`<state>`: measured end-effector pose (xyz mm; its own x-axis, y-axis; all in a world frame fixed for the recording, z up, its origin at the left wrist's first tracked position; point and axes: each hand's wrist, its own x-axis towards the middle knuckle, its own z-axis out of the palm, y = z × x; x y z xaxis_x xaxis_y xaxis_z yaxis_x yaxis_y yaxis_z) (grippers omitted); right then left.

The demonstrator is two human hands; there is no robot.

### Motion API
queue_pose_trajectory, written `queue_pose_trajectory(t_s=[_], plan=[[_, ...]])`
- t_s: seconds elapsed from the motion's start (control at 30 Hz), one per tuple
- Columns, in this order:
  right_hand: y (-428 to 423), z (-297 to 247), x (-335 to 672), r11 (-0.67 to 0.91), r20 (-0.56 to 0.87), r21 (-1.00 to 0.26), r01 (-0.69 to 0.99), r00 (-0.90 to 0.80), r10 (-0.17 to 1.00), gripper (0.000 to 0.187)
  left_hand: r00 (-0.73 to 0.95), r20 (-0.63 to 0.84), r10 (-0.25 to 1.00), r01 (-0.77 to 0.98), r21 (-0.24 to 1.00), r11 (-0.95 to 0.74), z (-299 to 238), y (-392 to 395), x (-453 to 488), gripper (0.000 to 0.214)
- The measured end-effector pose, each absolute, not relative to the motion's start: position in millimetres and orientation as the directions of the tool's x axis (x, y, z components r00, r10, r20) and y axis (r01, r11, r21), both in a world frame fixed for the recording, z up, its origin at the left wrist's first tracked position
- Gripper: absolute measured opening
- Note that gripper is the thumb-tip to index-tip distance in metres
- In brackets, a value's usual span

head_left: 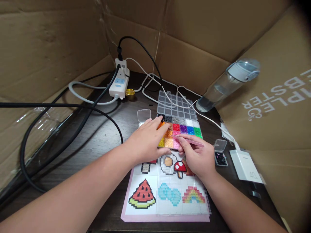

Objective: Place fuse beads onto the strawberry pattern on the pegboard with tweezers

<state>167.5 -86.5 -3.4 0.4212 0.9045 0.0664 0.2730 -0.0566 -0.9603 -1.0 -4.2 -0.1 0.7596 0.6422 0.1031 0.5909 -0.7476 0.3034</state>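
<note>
Cardboard walls [48, 42] close in a dark wooden table [109, 129] on three sides. On it lies a pattern sheet [145, 207] printed with a watermelon, a rainbow, a mushroom and other pixel pictures, and a clear pegboard [170, 207] lies over its right part. Just beyond the sheet stands a bead box [184, 127], its compartments filled with beads sorted by colour, with its clear lid [176, 105] open behind it.

The left hand [147, 140] lies flat, palm down, over the left end of the box, fingers spread and loosely extended, gripping nothing; its fingertips rest on the orange and yellow compartments. The right hand [198, 155] is closed in a pinch around pink tweezers [189, 140], whose tips point left over the pink beads at the box's near edge. Whether the tips hold a bead cannot be told.

Right of that hand sits a small open case [220, 157] of dark beads, next to a white charger [245, 165]. A water bottle [225, 85] leans against the cardboard at the right. Farther back, a power strip [119, 82] trails black and white cables, with a small gold cap [130, 93] beside it
</note>
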Motion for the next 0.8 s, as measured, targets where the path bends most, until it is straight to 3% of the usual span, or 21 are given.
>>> queue_pose_trajectory(t_s=[0.8], plan=[[-88.5,-1.5,169.0,-0.028,0.121,-0.947,0.319,0.437,0.891,0.019,0.754,0.097,0.650,0.591,0.332,-0.735,1.1,-5.1,-2.2,0.083]])
